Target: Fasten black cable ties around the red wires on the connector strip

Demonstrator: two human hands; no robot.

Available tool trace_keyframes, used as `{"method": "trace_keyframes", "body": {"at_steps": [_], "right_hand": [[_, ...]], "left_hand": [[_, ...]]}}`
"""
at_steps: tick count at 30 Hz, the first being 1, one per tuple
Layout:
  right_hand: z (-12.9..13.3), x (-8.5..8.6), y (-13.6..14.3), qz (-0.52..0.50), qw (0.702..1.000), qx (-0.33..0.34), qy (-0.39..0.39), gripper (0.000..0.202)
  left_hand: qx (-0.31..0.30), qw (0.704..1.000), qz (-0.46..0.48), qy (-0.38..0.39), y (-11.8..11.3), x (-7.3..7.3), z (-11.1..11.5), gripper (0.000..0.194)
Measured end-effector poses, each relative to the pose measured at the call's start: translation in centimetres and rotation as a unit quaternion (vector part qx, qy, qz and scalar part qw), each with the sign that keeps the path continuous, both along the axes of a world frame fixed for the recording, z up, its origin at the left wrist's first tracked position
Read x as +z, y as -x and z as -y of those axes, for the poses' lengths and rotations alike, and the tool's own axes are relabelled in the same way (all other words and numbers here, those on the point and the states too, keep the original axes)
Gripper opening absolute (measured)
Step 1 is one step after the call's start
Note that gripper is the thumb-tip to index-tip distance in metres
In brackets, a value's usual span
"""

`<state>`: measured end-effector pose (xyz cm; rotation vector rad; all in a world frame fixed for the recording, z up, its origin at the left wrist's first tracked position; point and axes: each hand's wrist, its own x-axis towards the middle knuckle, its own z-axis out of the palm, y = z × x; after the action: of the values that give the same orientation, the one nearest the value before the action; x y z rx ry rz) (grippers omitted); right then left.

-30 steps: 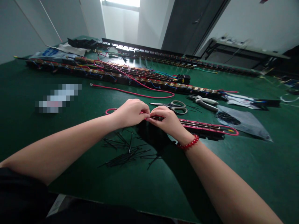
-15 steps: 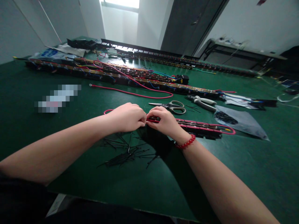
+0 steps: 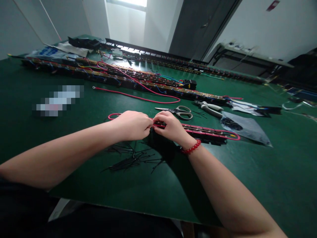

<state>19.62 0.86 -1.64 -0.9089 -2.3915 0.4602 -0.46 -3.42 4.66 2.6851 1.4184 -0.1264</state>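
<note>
A black strip assembly [image 3: 205,132] with a pink-red cable looped along it lies on the green table, partly covered by both hands. My left hand [image 3: 133,125] is closed at its left part, fingertips together; what they pinch is hidden. My right hand [image 3: 169,127], below a red bead bracelet, grips the strip assembly between thumb and fingers, touching the left fingertips. Black cable ties [image 3: 133,160] lie scattered in front of the hands. Scissors [image 3: 182,112] rest just behind the right hand.
Pliers [image 3: 210,108] and a clear plastic bag [image 3: 247,129] with black pieces lie at the right. Long wired strips [image 3: 123,79] run across behind, with a loose red cable [image 3: 133,96] beside them. The green table's front edge [image 3: 119,210] is near my body.
The whole view has shifted slightly, so the items on the table appear a little higher and further left. Both hands remain together at the strip, with small finger movements.
</note>
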Motion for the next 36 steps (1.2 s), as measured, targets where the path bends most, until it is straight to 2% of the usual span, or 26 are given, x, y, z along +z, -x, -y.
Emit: {"method": "trace_keyframes", "body": {"at_steps": [4,7,10,16,24,29,31,33,36], "right_hand": [[0.1,0.1,0.1,0.003,1.000,-0.002,-0.007,0.011],[0.2,0.2,0.2,0.003,1.000,-0.006,-0.013,0.008],[0.3,0.1,0.3,0.003,1.000,-0.015,-0.019,0.006],[0.3,-0.2,0.2,0.012,0.999,-0.019,-0.034,0.009],[0.4,0.1,0.2,0.020,0.999,-0.021,-0.036,0.007],[0.4,0.1,0.2,0.023,0.999,-0.018,-0.032,0.009],[0.4,0.1,0.1,0.026,0.999,-0.016,-0.029,0.010],[0.4,0.2,0.1,0.027,0.999,-0.017,-0.027,0.011],[0.5,0.2,0.1,0.027,0.999,-0.021,-0.024,0.012]], "left_hand": [[-0.064,0.998,-0.011,-0.004,0.0,-0.1,0.0,0.027],[-0.139,0.990,0.014,-0.037,-0.2,-0.8,-0.2,0.023],[-0.192,0.979,-0.016,-0.063,-0.4,-1.4,-0.4,0.021],[-0.214,0.975,-0.002,-0.058,-0.3,-1.8,-0.8,0.020],[-0.193,0.980,0.019,-0.039,-0.1,-2.1,-1.1,0.022],[-0.172,0.985,0.026,-0.017,1.8,0.0,-1.8,0.027],[-0.136,0.990,0.037,-0.005,2.6,1.2,-2.0,0.026],[-0.086,0.996,0.010,0.003,3.4,2.1,-2.2,0.023],[-0.022,0.999,-0.031,0.016,4.0,2.7,-2.3,0.018]]}}
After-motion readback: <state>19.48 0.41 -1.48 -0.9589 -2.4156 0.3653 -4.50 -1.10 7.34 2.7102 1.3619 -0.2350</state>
